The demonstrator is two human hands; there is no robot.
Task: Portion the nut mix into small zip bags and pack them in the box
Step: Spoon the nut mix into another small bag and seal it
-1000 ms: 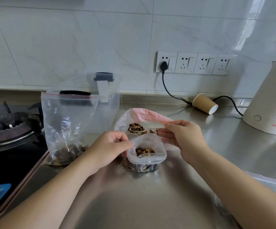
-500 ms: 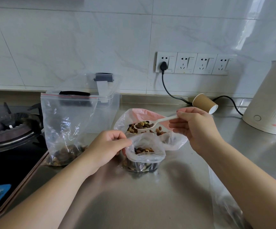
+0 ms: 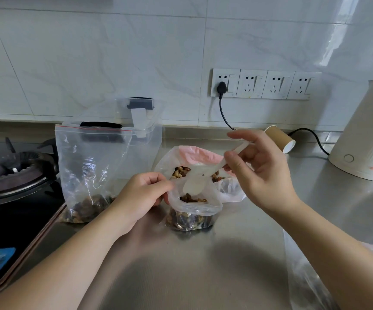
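Mid-portioning, we judge: left hand (image 3: 140, 193) pinches the small zip bag (image 3: 192, 211) rim at 9 o'clock, right hand (image 3: 259, 168) tips the spoon (image 3: 195, 183) (apparently emptying); next, another scoop.

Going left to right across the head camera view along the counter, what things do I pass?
Gas burner → large zip bag → left hand → small bag of nuts → right hand → tipped paper cup → white kettle.

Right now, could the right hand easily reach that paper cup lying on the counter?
Probably yes: the paper cup lies just behind the right hand with nothing between, but that hand holds the spoon.
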